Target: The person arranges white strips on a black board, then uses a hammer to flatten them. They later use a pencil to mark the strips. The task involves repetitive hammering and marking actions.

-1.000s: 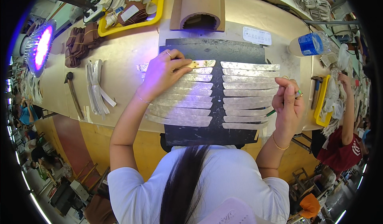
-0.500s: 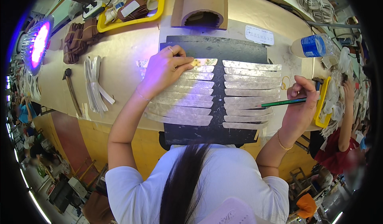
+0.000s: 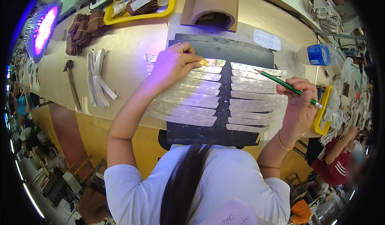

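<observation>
Left hand (image 3: 172, 66) flat, fingers pressing top silvery strip (image 3: 212, 62) onto dark mat (image 3: 224, 48); right hand (image 3: 298, 100) pinching green pencil (image 3: 286, 84). Strips judged thin, light, flexible, easily shifted. Best pinned near an end, lifted by an edge.

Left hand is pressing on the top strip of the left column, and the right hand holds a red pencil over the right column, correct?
Not quite. In the head view the pencil in the right hand is green, not red. The left hand does press the top strip of the left column.

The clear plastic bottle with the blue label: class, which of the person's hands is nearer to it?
Right. The right hand, holding a green pencil, is below the bottle; the left hand is far left.
</observation>
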{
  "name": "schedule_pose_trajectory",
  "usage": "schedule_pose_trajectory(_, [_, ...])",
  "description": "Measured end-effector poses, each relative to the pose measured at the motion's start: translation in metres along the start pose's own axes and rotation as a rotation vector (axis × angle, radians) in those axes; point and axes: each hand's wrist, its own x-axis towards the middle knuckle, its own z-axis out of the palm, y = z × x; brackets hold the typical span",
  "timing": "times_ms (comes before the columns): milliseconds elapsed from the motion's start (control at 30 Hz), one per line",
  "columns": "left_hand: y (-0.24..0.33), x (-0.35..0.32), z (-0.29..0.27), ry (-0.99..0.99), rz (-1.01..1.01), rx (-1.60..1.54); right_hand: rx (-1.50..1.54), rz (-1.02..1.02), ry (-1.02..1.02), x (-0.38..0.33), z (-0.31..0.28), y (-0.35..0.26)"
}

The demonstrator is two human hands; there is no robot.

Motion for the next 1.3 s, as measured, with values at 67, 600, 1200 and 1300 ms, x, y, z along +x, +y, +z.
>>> schedule_pose_trajectory(67, [-0.001, 0.0, 0.001, 0.003, 0.003, -0.001, -0.083, -0.02, -0.019, 0.002, 0.006, 0.001])
schedule_pose_trajectory(600, [-0.002, 0.0, 0.002, 0.035, 0.026, 0.009, -0.076, 0.042, -0.213, 0.021, 0.046, 0.002])
schedule_pose_trajectory(1200, [-0.002, 0.002, 0.004, 0.099, 0.076, 0.034, -0.511, 0.13, -0.496, 0.035, 0.094, 0.079])
schedule_pose_trajectory(1300, [-0.002, 0.001, 0.005, 0.105, 0.082, 0.035, -0.586, 0.066, -0.507, 0.037, 0.098, 0.08])
